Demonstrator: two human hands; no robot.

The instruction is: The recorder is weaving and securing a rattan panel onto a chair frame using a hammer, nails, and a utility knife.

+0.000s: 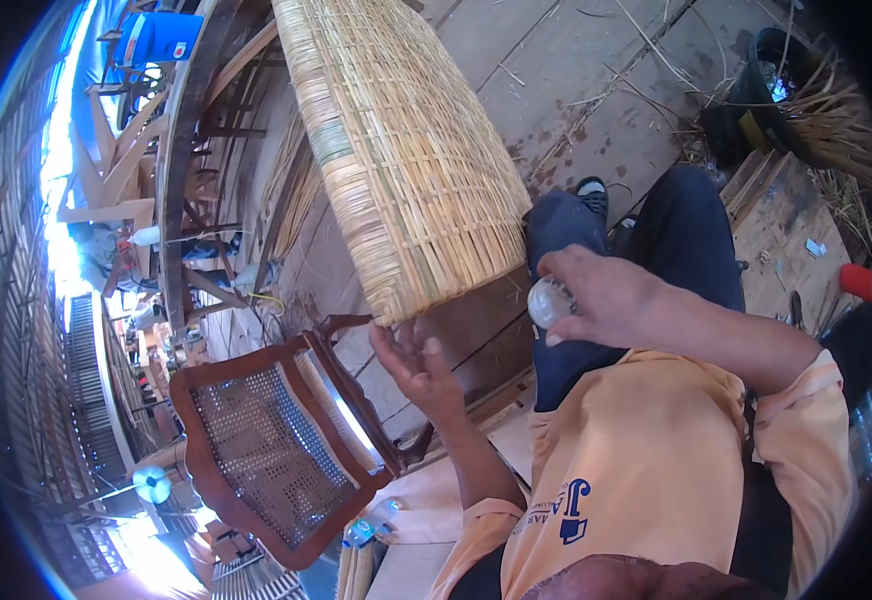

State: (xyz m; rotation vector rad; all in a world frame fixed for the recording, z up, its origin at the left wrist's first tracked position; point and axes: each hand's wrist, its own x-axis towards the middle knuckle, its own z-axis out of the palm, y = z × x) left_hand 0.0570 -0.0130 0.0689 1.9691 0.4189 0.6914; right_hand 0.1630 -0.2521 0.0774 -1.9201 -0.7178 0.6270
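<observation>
A large straw-coloured woven wicker panel [421, 165] with a wrapped edge stands tilted before me, its near corner toward my body. Just below that corner is my left hand [421, 375], palm turned up and fingers loosely apart. Its fingertips reach the panel's lower edge; whether they press on it I cannot tell. Over my lap, my right hand [606, 290] is closed around a clear, round container [548, 302], seen end-on. It looks like glass or plastic, and the fingers hide part of it.
A brown wooden chair with a cane back [266, 455] lies to the left. Dark buckets [781, 65], cane strands [836, 120], a worn board [781, 230] and a red cylinder [860, 283] are at the right. A blue cooler [161, 38] stands far left.
</observation>
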